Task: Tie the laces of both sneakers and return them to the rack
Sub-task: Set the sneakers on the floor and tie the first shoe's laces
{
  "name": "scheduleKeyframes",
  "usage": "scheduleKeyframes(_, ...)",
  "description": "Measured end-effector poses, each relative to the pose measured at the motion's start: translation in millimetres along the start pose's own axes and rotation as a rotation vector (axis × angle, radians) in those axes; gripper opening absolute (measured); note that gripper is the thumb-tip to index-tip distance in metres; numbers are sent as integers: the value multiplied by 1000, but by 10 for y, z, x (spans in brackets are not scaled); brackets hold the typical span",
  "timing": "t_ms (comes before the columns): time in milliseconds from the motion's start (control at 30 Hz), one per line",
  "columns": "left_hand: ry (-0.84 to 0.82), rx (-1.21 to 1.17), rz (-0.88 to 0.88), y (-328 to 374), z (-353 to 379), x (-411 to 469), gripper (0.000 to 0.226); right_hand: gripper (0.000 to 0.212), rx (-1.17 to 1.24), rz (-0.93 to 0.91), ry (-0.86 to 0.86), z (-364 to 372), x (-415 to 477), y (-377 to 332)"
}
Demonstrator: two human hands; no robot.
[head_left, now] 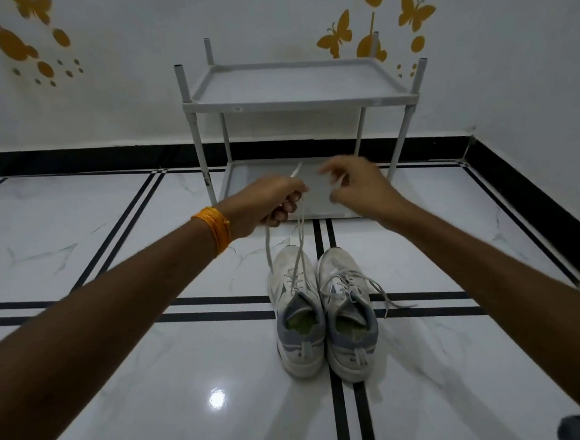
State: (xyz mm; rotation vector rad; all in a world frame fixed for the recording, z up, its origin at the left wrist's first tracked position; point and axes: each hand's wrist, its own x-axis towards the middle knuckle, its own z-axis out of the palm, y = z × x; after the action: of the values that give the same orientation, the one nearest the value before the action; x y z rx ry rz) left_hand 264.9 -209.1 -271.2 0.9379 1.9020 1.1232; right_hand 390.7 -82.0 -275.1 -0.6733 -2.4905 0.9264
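Note:
Two white and grey sneakers stand side by side on the floor, toes pointing at the rack. The left sneaker (297,314) has its laces (300,239) pulled up taut. My left hand (268,202) is closed around those laces above the shoe, one lace tip sticking out past the knuckles. My right hand (360,185) is beside it, blurred, fingers pinched on a lace end. The right sneaker (348,313) has loose laces (384,294) trailing onto the floor to its right. The grey two-shelf rack (299,102) stands against the wall behind my hands, both shelves bare.
Glossy white floor tiles with black double stripes (323,231) run under the shoes. A black skirting (71,159) lines the white wall, which carries yellow butterfly stickers (336,36). An orange thread band (215,230) circles my left wrist.

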Motion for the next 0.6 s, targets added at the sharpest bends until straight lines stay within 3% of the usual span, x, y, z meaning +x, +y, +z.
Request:
scheduleKeyframes(67, 16, -44, -12, -20, 30, -4, 30, 21, -5, -27, -257, 163, -136, -20)
scheduleKeyframes(133, 11, -76, 10, -52, 42, -10, 33, 7, 66, -87, -188, 277, -181, -43)
scheduleKeyframes(200, -7, -143, 12, -81, 30, -24, 33, 10, 195, -85, -88, 274, -151, -20)
scheduleKeyframes(333, -112, -260, 28, -153, 6, -52, 19, 12, 496, 67, -79, 79, -153, 0)
scheduleKeyframes(400, -158, -201, 71, -189, 5, -67, 10, 20, 550, 66, -72, 22, -142, -109)
scheduleKeyframes(500, 20, 101, 114, -249, 130, -54, 36, 23, 630, 32, -72, -49, -82, -371)
scheduleKeyframes(600, 353, 390, 337, -332, 368, -35, 38, 19, 740, -8, -95, -75, -15, -604)
